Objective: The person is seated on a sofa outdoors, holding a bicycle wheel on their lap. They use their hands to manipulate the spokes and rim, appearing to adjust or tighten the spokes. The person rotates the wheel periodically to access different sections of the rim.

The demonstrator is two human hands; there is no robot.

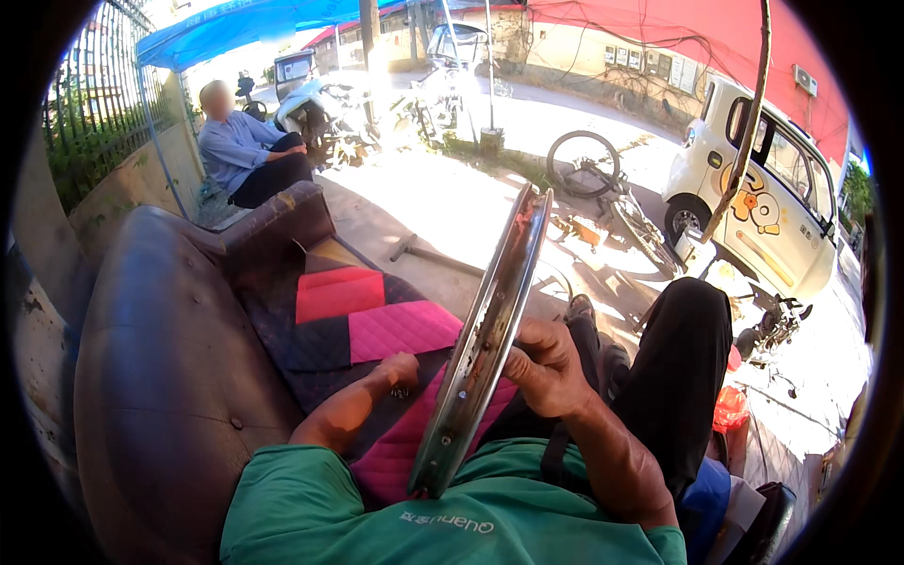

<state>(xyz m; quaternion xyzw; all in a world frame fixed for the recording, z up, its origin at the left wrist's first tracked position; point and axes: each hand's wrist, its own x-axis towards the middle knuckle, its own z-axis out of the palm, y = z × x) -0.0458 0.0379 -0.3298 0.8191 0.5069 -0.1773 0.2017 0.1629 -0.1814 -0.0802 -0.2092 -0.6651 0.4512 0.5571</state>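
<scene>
A bare metal wheel rim (476, 353), worn and rust-spotted with small holes along it, stands tilted and nearly edge-on before my chest. Its lower end reaches my green shirt. My right hand (549, 370) grips the rim's right side, with the thumb toward me and the fingers curled. To the left of the rim, low over the quilted cushion, my left hand (403, 369) is closed, with a dark band at the wrist. Whatever it may hold is hidden. Pink quilted padding (400, 330) lies beyond that hand.
I sit on a worn brown sofa (179, 330) holding a folded red cloth (339, 294). A long-handled tool (438, 258) lies ahead. Bicycle parts (636, 221) lie near a white van (753, 188). Another person (240, 155) sits at the far left. A pole (744, 141) leans at right.
</scene>
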